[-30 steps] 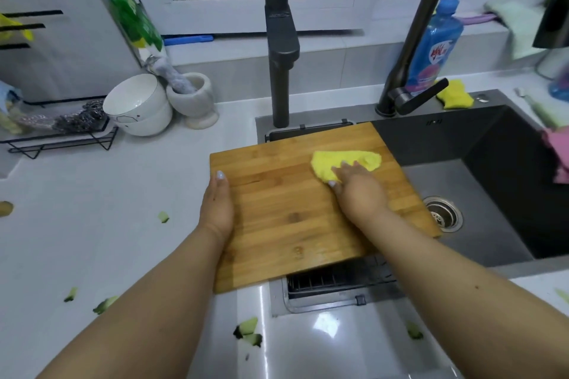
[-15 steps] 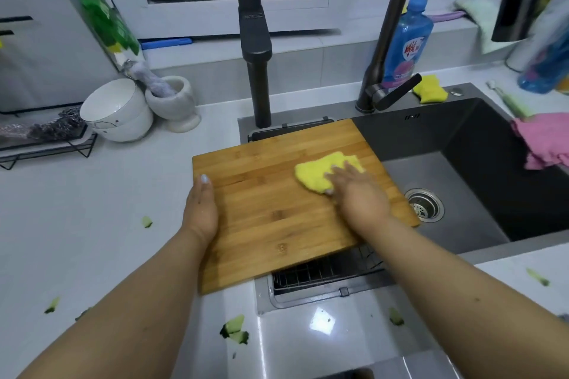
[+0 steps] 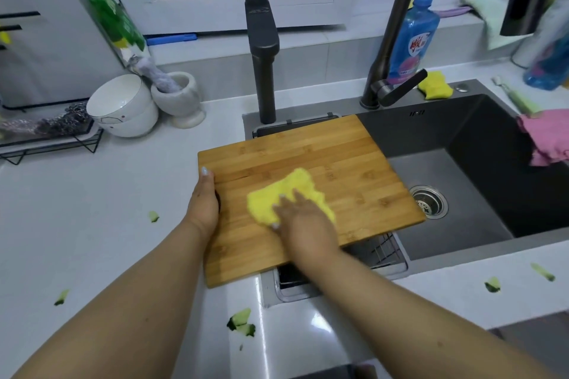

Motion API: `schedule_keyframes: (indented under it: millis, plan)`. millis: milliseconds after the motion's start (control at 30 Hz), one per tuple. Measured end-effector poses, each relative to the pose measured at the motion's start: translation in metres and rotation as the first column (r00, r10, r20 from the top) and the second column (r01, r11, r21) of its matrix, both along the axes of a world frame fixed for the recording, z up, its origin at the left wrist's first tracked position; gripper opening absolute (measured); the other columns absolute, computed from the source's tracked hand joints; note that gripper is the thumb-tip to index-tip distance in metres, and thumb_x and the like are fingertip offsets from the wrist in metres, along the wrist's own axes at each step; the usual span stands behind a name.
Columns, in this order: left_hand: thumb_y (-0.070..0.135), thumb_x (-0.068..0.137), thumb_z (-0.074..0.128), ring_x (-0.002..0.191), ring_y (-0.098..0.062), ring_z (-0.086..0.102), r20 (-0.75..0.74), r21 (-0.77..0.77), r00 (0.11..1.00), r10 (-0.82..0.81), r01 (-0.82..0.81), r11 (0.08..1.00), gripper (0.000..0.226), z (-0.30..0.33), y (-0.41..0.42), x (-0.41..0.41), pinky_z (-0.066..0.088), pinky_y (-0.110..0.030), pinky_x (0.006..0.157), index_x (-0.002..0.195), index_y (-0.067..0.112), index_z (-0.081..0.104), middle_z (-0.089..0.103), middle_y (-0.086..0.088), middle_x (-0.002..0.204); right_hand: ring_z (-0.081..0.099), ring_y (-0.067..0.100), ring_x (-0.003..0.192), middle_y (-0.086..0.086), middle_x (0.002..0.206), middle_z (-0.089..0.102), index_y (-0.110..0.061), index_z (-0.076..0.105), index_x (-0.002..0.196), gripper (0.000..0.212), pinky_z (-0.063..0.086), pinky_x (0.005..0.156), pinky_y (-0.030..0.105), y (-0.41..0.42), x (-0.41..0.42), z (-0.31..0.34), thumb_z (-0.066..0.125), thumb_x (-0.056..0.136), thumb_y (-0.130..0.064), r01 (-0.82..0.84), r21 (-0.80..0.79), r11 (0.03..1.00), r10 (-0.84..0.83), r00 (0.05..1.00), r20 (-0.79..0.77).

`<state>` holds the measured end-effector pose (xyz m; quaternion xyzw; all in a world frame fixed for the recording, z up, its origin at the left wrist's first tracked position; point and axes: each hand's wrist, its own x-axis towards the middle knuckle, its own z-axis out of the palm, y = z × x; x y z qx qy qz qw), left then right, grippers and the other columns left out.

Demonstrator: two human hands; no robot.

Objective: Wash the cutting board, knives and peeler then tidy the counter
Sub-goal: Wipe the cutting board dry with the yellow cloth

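The cutting board (image 3: 311, 194), a bamboo slab, lies flat and skewed across the left end of the dark sink (image 3: 480, 224), its left part over the white counter (image 3: 92, 209) and its right corner jutting out above the basin near the drain (image 3: 428, 201). The left hand (image 3: 204, 203) grips the board's left edge, thumb on top; the fingers beneath are hidden. The right hand (image 3: 303, 218) presses a yellow cloth (image 3: 286, 197) flat onto the board with spread, fairly straight fingers.

Compared with half a second ago, the cloth and right hand have slid from the board's upper middle towards its centre-left, closer to the left hand, and the cloth now looks more bunched. The left hand keeps its place on the edge, and the board lies much as it did.

A wire rack (image 3: 378, 252) under the board shows only at the near right edge. No knives or peeler can be made out. Behind stand a dark faucet (image 3: 261, 49) and a blue soap bottle (image 3: 415, 31) partly covered by a second dark spout; a yellow sponge (image 3: 435, 89) sits on the sink rim. A pink cloth (image 3: 545, 135) is cut off at the right. Green peel scraps (image 3: 241, 323) dot the counter. A white bowl (image 3: 123, 108) and a mortar (image 3: 180, 98) sit at the back left. The items at the far right are blurred.
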<state>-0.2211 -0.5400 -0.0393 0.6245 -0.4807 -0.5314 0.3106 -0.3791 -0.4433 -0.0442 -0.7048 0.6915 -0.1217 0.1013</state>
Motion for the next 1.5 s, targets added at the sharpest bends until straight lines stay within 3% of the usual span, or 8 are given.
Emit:
schedule_keyframes:
  millis: [200,300,467,700,967,1133,1267,1500]
  plan:
    - [0.064,0.096,0.012,0.135,-0.023,0.037,0.208,-0.126,0.974,0.086,-0.061,0.990,0.067,-0.014,0.002,0.000,0.024,-0.038,0.114,0.142,0.026,0.041,0.040,-0.001,0.148,0.067,0.015,0.104,-0.007,0.107,0.072,-0.029,0.076,0.093,0.043,0.055,0.082,0.031,0.012,0.004,-0.016,0.090,0.053,-0.040,-0.306,-0.056,0.950,0.304,0.951,-0.051]
    - [0.056,0.099,0.010,0.134,-0.026,0.037,0.314,-0.202,0.947,0.071,-0.006,0.979,0.061,-0.009,0.011,-0.007,0.024,-0.037,0.111,0.142,0.023,0.038,0.041,-0.004,0.147,0.063,0.021,0.112,0.000,0.114,0.070,-0.021,0.075,0.102,0.053,0.054,0.088,0.038,0.010,-0.046,-0.010,0.092,0.051,-0.024,-0.125,-0.002,0.992,0.125,0.990,-0.069]
    - [0.056,0.098,0.010,0.138,-0.023,0.034,0.353,-0.231,0.934,0.062,0.023,0.973,0.061,-0.012,0.011,-0.007,0.022,-0.037,0.114,0.146,0.026,0.033,0.036,-0.001,0.151,0.016,0.016,0.146,-0.003,0.153,0.032,-0.020,0.046,0.140,0.042,0.015,0.114,0.024,0.016,-0.137,0.005,0.048,0.098,-0.024,0.201,0.038,0.979,-0.197,0.976,-0.088]
    - [0.068,0.090,0.006,0.141,-0.021,0.030,0.410,-0.222,0.912,0.021,0.078,0.972,0.074,-0.015,0.007,-0.004,0.020,-0.041,0.118,0.149,0.029,0.027,0.032,0.001,0.154,0.052,0.031,0.116,0.010,0.122,0.061,-0.017,0.057,0.123,0.033,0.037,0.091,0.036,-0.017,-0.162,0.028,0.042,0.099,-0.033,0.537,0.091,0.839,-0.544,0.831,0.116]
    - [0.061,0.094,0.021,0.135,-0.031,0.035,0.647,-0.213,0.761,-0.050,0.243,0.946,0.072,-0.017,-0.002,-0.005,0.031,-0.048,0.112,0.141,0.007,0.035,0.040,-0.013,0.146,0.054,0.033,0.108,0.012,0.113,0.064,-0.014,0.060,0.118,0.037,0.043,0.094,0.044,-0.058,-0.167,0.040,0.038,0.100,-0.038,0.691,0.003,0.723,-0.646,0.674,0.357]
    - [0.050,0.098,0.032,0.126,-0.040,0.039,0.770,-0.041,0.637,0.027,0.008,0.999,0.063,-0.001,-0.009,-0.016,0.036,-0.048,0.102,0.135,0.001,0.041,0.046,-0.022,0.135,0.057,0.033,0.104,0.014,0.114,0.062,-0.011,0.055,0.120,0.038,0.044,0.082,0.038,-0.081,-0.178,0.039,0.033,0.102,-0.036,0.637,0.223,0.738,-0.673,0.718,0.179]
    - [0.051,0.099,0.026,0.124,-0.037,0.043,0.806,0.073,0.592,-0.023,-0.060,0.996,0.064,0.005,-0.027,-0.019,0.033,-0.044,0.105,0.129,-0.001,0.049,0.051,-0.021,0.132,0.047,0.032,0.125,0.013,0.142,0.046,-0.016,0.036,0.144,0.046,0.039,0.099,0.039,-0.089,-0.183,0.033,0.031,0.103,-0.035,0.543,0.398,0.739,-0.645,0.741,0.186]
    - [0.068,0.077,0.038,0.118,-0.037,0.047,0.575,0.173,0.802,0.164,-0.315,0.933,0.078,0.005,-0.040,-0.017,0.038,-0.050,0.104,0.132,0.013,0.049,0.051,-0.014,0.131,0.052,0.033,0.116,0.013,0.133,0.053,-0.022,0.040,0.143,0.044,0.042,0.095,0.040,-0.095,-0.203,0.029,0.032,0.102,-0.036,0.491,0.414,0.767,-0.635,0.678,0.371]
